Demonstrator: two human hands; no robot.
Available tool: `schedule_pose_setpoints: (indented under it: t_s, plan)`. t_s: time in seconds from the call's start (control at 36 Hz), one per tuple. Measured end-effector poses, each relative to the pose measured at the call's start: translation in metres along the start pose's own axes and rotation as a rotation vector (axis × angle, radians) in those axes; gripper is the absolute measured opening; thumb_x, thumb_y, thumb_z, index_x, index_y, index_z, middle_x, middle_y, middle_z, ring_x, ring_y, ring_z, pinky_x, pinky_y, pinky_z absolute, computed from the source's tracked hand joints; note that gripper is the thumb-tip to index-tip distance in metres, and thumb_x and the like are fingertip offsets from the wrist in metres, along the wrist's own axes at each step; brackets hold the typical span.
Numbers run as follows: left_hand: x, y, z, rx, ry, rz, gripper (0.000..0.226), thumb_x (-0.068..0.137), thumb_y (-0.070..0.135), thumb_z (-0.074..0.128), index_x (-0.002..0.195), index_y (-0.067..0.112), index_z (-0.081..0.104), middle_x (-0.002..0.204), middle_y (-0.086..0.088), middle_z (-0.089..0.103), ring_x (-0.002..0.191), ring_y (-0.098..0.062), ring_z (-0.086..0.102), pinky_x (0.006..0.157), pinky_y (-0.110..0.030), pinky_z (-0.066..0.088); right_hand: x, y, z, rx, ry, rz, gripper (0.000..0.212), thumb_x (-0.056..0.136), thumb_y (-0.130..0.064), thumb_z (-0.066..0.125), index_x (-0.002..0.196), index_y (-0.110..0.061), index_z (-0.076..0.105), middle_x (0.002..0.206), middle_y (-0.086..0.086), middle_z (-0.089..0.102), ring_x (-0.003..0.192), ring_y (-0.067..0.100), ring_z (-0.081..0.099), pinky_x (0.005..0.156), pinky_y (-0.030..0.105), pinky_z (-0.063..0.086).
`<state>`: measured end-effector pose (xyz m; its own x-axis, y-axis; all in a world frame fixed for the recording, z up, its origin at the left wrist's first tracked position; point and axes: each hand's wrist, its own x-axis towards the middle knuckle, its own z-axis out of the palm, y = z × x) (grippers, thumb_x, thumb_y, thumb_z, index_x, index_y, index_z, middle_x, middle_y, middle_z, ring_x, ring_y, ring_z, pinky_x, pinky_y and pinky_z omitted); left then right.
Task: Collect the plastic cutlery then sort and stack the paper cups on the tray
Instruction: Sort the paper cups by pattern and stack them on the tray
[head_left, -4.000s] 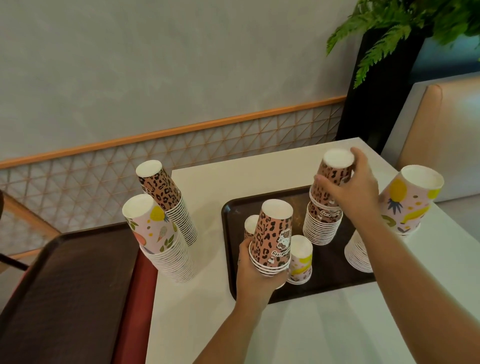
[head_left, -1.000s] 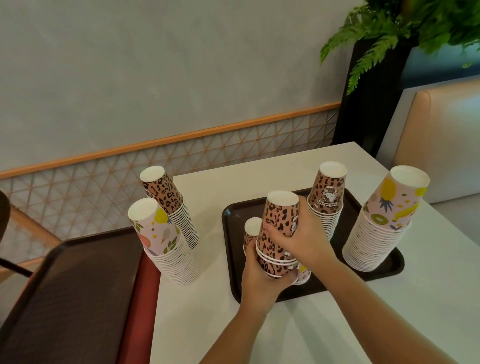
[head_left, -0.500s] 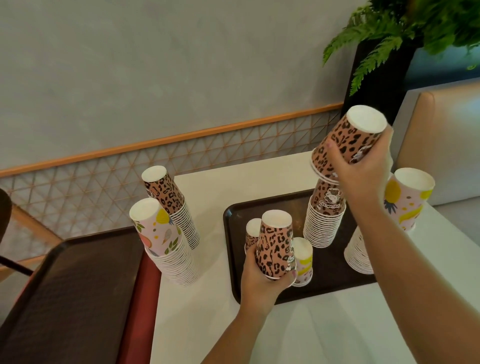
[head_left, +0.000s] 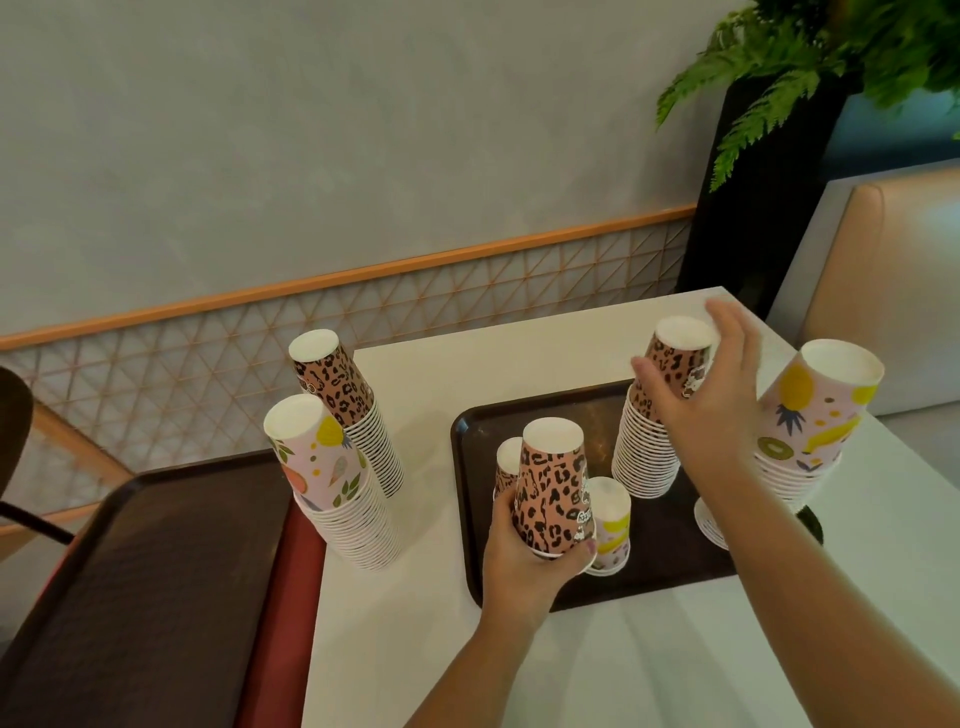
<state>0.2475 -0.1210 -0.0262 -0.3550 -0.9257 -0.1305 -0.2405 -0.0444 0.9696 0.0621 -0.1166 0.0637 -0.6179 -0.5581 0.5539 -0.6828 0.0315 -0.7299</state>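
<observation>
A dark brown tray (head_left: 587, 410) lies on the white table (head_left: 571, 665). My left hand (head_left: 524, 566) grips an upside-down leopard-print cup (head_left: 550, 483) just above the tray's front left. Behind it stands a short leopard cup (head_left: 506, 462), and beside it a short fruit-print stack (head_left: 613, 514). My right hand (head_left: 711, 410) rests with spread, straight fingers against the top of the tall leopard stack (head_left: 644, 457) on the tray. A tall fruit-print stack (head_left: 821, 415) stands at the tray's right end, partly hidden by my right arm.
Off the tray, at the table's left edge, lean a tall leopard stack (head_left: 343, 384) and a tall fruit-print stack (head_left: 317, 452). A second dark tray (head_left: 130, 587) lies lower left. A potted fern (head_left: 805, 67) and a padded seat (head_left: 883, 280) stand at the right.
My right hand took leopard cups off the bundle in my left hand, raised them, and has now set them down on the tall leopard stack, with its fingers loosened. My left hand stayed put.
</observation>
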Motion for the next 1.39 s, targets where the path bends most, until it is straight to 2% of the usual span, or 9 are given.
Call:
schedule_pose_setpoints:
  t_s: [0.22, 0.42, 0.56, 0.61, 0.94, 1.08, 1.14, 1.28, 1.39]
  plan:
    - [-0.002, 0.002, 0.002, -0.048, 0.035, 0.001, 0.088, 0.049, 0.03, 0.088, 0.124, 0.036, 0.042, 0.119, 0.013, 0.057, 0.113, -0.009, 0.056, 0.098, -0.038, 0.05, -0.055, -0.021, 0.012, 0.109, -0.446, 0.073, 0.094, 0.069, -0.046, 0.072, 0.144, -0.027, 0.019, 0.148, -0.008, 0.03, 0.127, -0.003, 0.033, 0.103, 0.024, 0.032]
    - [-0.005, 0.011, 0.003, -0.026, 0.053, 0.037, 0.089, 0.045, 0.04, 0.087, 0.12, 0.046, 0.039, 0.12, 0.018, 0.054, 0.116, -0.006, 0.052, 0.099, -0.037, 0.049, -0.071, -0.019, 0.022, 0.1, -0.693, 0.113, 0.083, 0.066, -0.048, 0.076, 0.135, -0.033, 0.032, 0.126, -0.014, 0.054, 0.112, -0.001, 0.05, 0.091, 0.016, 0.042]
    - [-0.008, 0.017, 0.002, -0.048, -0.021, 0.06, 0.111, 0.032, 0.05, 0.089, 0.131, 0.037, 0.038, 0.123, 0.019, 0.054, 0.118, -0.005, 0.052, 0.099, -0.035, 0.049, -0.07, -0.025, 0.02, 0.114, -0.601, 0.132, 0.07, 0.068, -0.042, 0.076, 0.126, -0.027, 0.038, 0.108, -0.018, 0.052, 0.101, -0.003, 0.05, 0.075, 0.005, 0.038]
    - [-0.01, 0.02, 0.002, -0.05, -0.04, 0.064, 0.104, 0.042, 0.036, 0.09, 0.132, 0.034, 0.039, 0.122, 0.018, 0.055, 0.116, -0.005, 0.053, 0.099, -0.033, 0.049, -0.067, -0.026, 0.019, 0.113, -0.565, 0.149, 0.069, 0.069, -0.04, 0.076, 0.125, -0.025, 0.039, 0.106, -0.018, 0.051, 0.1, -0.001, 0.05, 0.077, 0.007, 0.038]
    - [-0.013, 0.02, 0.003, -0.016, -0.059, 0.046, 0.088, 0.051, 0.022, 0.089, 0.127, 0.03, 0.046, 0.118, 0.012, 0.061, 0.109, -0.004, 0.059, 0.093, -0.028, 0.052, -0.035, -0.034, 0.001, 0.21, -0.342, 0.151, 0.05, 0.075, -0.029, 0.073, 0.115, -0.019, 0.045, 0.097, -0.013, 0.054, 0.091, 0.001, 0.053, 0.068, 0.004, 0.037]
    - [-0.014, 0.019, 0.006, 0.026, -0.049, 0.04, 0.081, 0.055, 0.018, 0.088, 0.122, 0.035, 0.044, 0.116, 0.015, 0.06, 0.107, -0.001, 0.057, 0.086, -0.013, 0.047, 0.004, -0.041, -0.019, 0.243, -0.089, 0.109, 0.059, 0.078, -0.026, 0.07, 0.126, -0.009, 0.042, 0.112, -0.008, 0.053, 0.104, 0.007, 0.052, 0.073, 0.0, 0.04]
    - [-0.013, 0.019, 0.008, 0.035, -0.034, 0.045, 0.083, 0.054, 0.02, 0.088, 0.124, 0.032, 0.045, 0.118, 0.015, 0.059, 0.111, -0.004, 0.055, 0.094, -0.022, 0.048, 0.022, -0.043, -0.029, 0.241, 0.031, 0.066, 0.061, 0.079, -0.026, 0.07, 0.129, -0.008, 0.038, 0.114, -0.009, 0.049, 0.106, 0.004, 0.048, 0.073, -0.006, 0.036]
    - [-0.005, 0.028, 0.012, 0.008, 0.015, 0.064, 0.08, 0.057, 0.018, 0.088, 0.124, 0.031, 0.046, 0.118, 0.012, 0.06, 0.112, -0.008, 0.056, 0.098, -0.031, 0.049, 0.055, -0.029, -0.035, 0.18, 0.113, 0.07, 0.067, 0.079, -0.034, 0.068, 0.132, -0.01, 0.034, 0.128, 0.005, 0.052, 0.115, 0.013, 0.051, 0.09, 0.024, 0.043]
    - [0.007, 0.05, 0.017, -0.005, 0.05, 0.1, 0.074, 0.058, 0.017, 0.087, 0.121, 0.027, 0.05, 0.111, 0.014, 0.063, 0.105, -0.004, 0.059, 0.094, -0.03, 0.051, 0.055, -0.008, -0.026, 0.111, 0.044, 0.11, 0.07, 0.077, -0.03, 0.071, 0.133, -0.01, 0.034, 0.13, 0.008, 0.05, 0.121, 0.02, 0.048, 0.093, 0.03, 0.042]
